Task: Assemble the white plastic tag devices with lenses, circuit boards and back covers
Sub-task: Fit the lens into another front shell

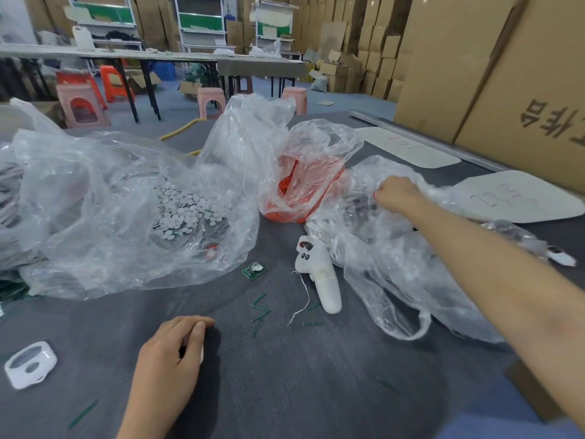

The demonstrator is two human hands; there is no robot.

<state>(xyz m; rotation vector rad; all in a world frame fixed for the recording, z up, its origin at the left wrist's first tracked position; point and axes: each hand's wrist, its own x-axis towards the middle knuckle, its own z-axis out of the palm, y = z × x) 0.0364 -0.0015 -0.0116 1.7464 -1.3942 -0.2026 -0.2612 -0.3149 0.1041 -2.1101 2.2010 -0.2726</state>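
Note:
My left hand [177,346] lies on the grey table near the front edge, fingers curled round a white plastic piece that it mostly hides. My right hand [395,194] reaches far right into a clear plastic bag [395,264], fingers curled on the film or something inside; I cannot tell which. A white tag shell [30,364] with two openings lies at the front left. A small green circuit board [254,270] with a coin cell lies mid-table. A big clear bag [126,217] on the left holds several white round discs [183,207].
A white handheld controller [319,275] with a loose cord lies beside the right bag. An orange-filled bag [300,191] stands at centre. Green slivers [261,312] litter the cloth. Flat white sheets [522,198] and cardboard boxes [474,74] line the right side.

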